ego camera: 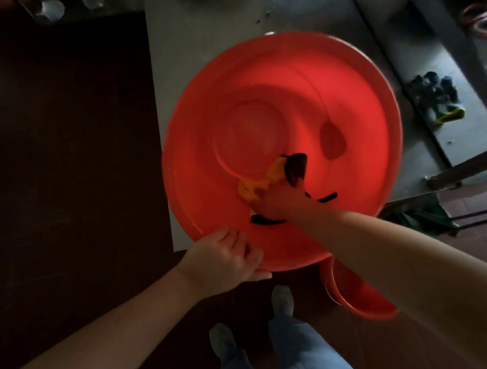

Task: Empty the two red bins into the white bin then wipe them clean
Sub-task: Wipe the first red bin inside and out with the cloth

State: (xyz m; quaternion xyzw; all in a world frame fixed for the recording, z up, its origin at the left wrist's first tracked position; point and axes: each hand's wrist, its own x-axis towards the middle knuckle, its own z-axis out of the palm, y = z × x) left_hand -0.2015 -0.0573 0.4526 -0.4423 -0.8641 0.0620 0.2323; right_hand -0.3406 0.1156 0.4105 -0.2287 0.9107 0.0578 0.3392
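Wiping is underway: the right hand (275,202) is clutching a bunched yellow cloth (255,187) inside the red basin (255,91) on the surface (187,38), while the left hand (226,257) is gripping its near rim. The next move likely calls for sweeping round the wall.

One head-worn camera looks almost straight down, close above the red bin (273,88) on the surface (185,22). The person's shoes (282,300) sit at 6 o'clock.
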